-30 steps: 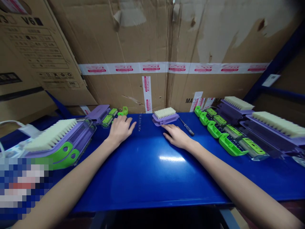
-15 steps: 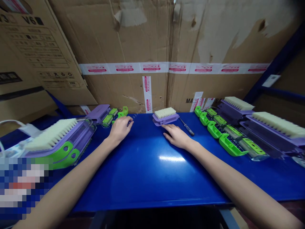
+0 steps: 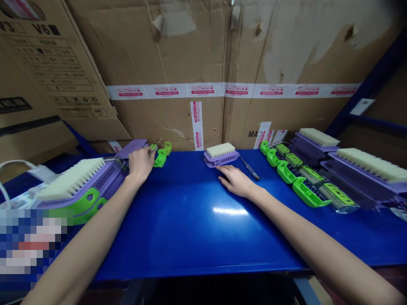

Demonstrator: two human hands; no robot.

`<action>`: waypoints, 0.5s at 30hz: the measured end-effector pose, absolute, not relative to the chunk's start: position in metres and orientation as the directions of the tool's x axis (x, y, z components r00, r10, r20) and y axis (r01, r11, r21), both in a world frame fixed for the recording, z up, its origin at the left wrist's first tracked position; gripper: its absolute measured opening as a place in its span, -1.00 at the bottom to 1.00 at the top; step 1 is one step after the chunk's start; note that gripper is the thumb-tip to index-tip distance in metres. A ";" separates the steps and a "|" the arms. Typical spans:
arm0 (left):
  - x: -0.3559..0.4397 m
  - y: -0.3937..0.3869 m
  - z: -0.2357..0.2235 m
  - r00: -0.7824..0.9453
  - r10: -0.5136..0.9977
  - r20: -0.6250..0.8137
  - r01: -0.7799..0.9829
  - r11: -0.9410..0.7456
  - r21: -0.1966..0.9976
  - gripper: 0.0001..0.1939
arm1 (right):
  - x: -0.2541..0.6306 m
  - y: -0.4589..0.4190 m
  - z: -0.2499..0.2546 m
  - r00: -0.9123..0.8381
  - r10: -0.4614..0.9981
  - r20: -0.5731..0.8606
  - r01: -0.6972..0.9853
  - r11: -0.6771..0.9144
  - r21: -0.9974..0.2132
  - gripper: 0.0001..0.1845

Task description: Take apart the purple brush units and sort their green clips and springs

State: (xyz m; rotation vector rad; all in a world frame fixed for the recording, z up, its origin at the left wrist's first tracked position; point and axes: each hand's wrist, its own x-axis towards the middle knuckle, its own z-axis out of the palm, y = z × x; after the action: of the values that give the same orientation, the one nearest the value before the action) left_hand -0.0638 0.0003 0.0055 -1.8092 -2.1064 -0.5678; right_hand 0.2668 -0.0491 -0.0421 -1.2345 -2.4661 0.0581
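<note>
My left hand (image 3: 140, 164) reaches over the purple part (image 3: 131, 147) and the clear box with a green top (image 3: 153, 148) at the back left. Its fingers are bent together; what they hold is hidden. Thin curly lines show just beyond the fingertips, too faint to name. Green curved pieces (image 3: 160, 158) lie beside it. On the blue table (image 3: 190, 228), my right hand (image 3: 235, 181) rests palm down with extended fingers. Its fingertips reach the near edge of a purple brush head (image 3: 221, 156) with cream bristles. A screwdriver (image 3: 249, 168) lies right of that brush head.
On the right are several green pieces (image 3: 305, 192), clear boxes with green tops (image 3: 338, 195) and purple brush heads (image 3: 370, 166). Another brush head (image 3: 74, 182) and a white cable (image 3: 17, 163) are at left. A cardboard wall (image 3: 178, 55) closes the back.
My left hand has moved left and slightly back, from beside the green pieces to over the purple part. The faint curly lines moved with it. My right hand stays in place.
</note>
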 end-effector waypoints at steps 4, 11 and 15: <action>-0.064 0.006 0.007 -0.165 0.883 0.439 0.986 0.154 0.061 -0.69 | 0.267 -0.049 -0.043 -0.543 0.778 0.316 0.762 0.615 -0.204 -0.52; -0.067 0.016 0.018 -0.232 0.915 0.330 0.972 0.235 0.031 -0.70 | 0.266 -0.048 -0.042 -0.535 0.789 0.303 0.768 0.603 -0.213 -0.52; -0.065 0.016 0.022 -0.246 0.923 0.296 0.968 0.247 0.035 -0.72 | 0.267 -0.049 -0.042 -0.540 0.783 0.309 0.764 0.610 -0.211 -0.53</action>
State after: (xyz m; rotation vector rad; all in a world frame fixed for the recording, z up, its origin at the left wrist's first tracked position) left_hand -0.0654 0.0156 0.0224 -1.7785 -2.3018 -0.3105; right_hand 0.2666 -0.0486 -0.0419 -1.2400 -2.4665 0.0717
